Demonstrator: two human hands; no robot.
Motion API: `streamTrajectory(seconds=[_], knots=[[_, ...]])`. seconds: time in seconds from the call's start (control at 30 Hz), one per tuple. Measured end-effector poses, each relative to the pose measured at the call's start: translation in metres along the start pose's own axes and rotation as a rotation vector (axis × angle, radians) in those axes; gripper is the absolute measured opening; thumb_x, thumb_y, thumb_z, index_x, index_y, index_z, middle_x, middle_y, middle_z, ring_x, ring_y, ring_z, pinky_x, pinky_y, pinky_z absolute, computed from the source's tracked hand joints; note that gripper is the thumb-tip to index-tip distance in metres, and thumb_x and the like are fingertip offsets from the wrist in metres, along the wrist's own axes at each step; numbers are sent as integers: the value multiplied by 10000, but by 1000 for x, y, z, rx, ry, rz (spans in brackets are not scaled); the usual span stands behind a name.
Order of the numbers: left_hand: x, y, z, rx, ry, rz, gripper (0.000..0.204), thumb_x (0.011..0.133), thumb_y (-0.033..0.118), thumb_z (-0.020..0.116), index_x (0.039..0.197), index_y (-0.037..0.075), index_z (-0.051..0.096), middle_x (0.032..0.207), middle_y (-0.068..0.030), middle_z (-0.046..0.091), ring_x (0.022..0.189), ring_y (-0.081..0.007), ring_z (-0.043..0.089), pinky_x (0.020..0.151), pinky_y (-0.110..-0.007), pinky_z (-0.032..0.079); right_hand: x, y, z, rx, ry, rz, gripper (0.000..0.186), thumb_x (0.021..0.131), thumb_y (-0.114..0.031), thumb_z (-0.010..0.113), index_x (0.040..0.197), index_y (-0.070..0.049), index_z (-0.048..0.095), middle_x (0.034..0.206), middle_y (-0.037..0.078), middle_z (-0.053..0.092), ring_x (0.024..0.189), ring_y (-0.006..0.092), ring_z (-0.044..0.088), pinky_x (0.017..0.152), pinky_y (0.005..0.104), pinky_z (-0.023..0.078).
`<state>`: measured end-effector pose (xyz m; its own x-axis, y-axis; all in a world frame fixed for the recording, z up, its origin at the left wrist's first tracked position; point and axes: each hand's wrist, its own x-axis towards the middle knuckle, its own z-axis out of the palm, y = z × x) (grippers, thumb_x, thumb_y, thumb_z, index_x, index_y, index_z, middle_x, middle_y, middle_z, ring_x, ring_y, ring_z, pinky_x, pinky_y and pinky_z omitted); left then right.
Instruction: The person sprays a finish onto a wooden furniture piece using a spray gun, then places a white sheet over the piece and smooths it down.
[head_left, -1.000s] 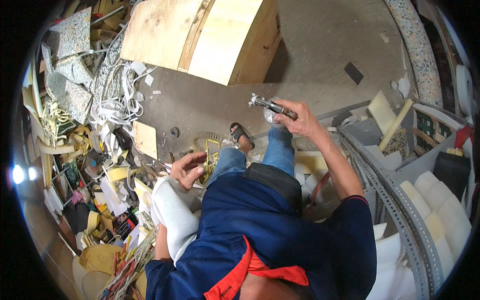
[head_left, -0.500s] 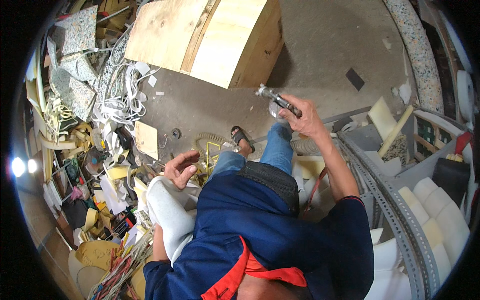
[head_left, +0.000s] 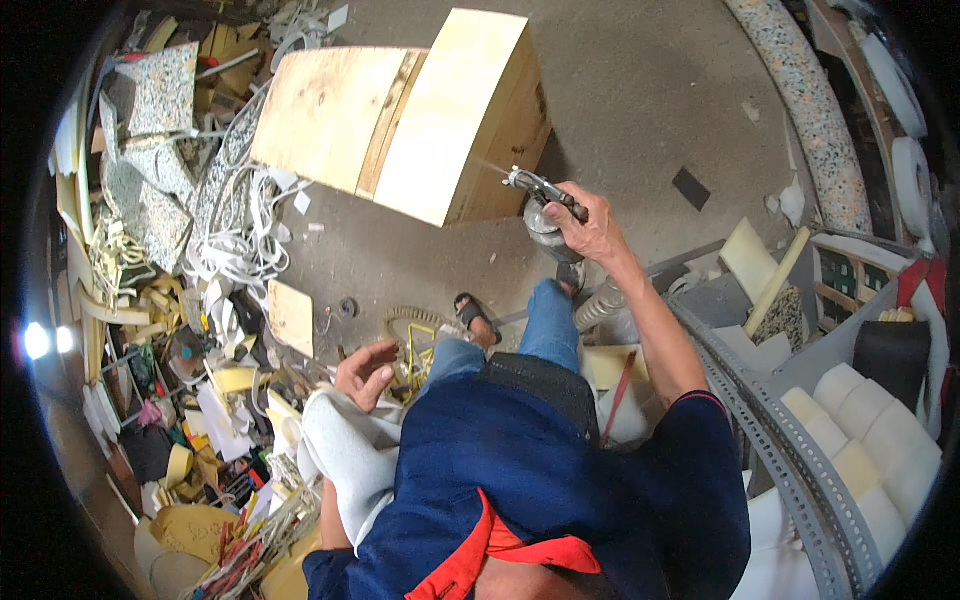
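Note:
My right hand grips a metal spray gun with a silver cup beneath it. Its nozzle points up-left at the nearest panel of a curved plywood box on the floor, and a faint mist streaks out toward the wood. My left hand hangs at my left side with curved fingers apart, holding nothing. A soft white padded sheet is draped over my left forearm, hiding part of it.
Heaped foam scraps, strips and boards cover the left side. Coiled hose lies by my feet. On my right stands a grey metal frame with foam pieces. A long speckled foam slab runs along the upper right.
My right hand and spray gun have shifted slightly down, and a faint mist now shows at the nozzle. The box sits a little lower in view as my viewpoint shifts. My left hand stays open.

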<state>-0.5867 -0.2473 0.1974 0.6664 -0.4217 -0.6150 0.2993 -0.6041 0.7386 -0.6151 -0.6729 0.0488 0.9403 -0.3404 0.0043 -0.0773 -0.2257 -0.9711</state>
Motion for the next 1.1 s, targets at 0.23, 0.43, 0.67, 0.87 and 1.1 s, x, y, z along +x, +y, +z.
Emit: streamTrajectory(seconds=[0.23, 0.43, 0.67, 0.87, 1.1], knots=[[11, 4, 8, -6, 19, 23, 539, 887, 263, 705, 1304, -49, 566, 1191, -179, 667, 1124, -251, 633, 976, -367, 487, 45, 10, -39, -9, 96, -20, 560, 918, -568, 628, 931, -8, 628, 631, -3, 469, 622, 92, 434, 551, 279, 393], [18, 14, 18, 7, 60, 14, 552, 876, 293, 707, 1292, -47, 579, 1169, -170, 679, 1108, -247, 638, 975, -358, 482, 88, 24, -64, -45, 172, 55, 701, 887, -700, 558, 863, -3, 628, 606, 9, 509, 569, 111, 458, 537, 313, 401], [30, 21, 30, -35, 67, 22, 525, 884, 260, 706, 1293, -43, 579, 1162, -163, 681, 1100, -238, 639, 970, -357, 483, 123, 37, -93, 174, 201, 172, 671, 888, -697, 558, 883, -32, 641, 680, 15, 589, 514, 86, 496, 473, 264, 402], [36, 27, 40, -72, 85, 4, 509, 883, 232, 704, 1291, -45, 578, 1147, -162, 686, 1086, -235, 645, 965, -359, 491, 148, 50, -110, 523, 172, 254, 628, 931, -639, 538, 1059, -33, 639, 729, 36, 616, 487, 61, 473, 400, 227, 357], [40, 32, 45, -76, 76, -33, 500, 882, 194, 690, 1308, -34, 563, 1183, -169, 671, 1121, -240, 632, 973, -363, 487, 154, 62, -115, 580, 204, 356, 680, 893, -707, 530, 1006, -45, 632, 703, 36, 615, 458, 62, 468, 379, 234, 366]])
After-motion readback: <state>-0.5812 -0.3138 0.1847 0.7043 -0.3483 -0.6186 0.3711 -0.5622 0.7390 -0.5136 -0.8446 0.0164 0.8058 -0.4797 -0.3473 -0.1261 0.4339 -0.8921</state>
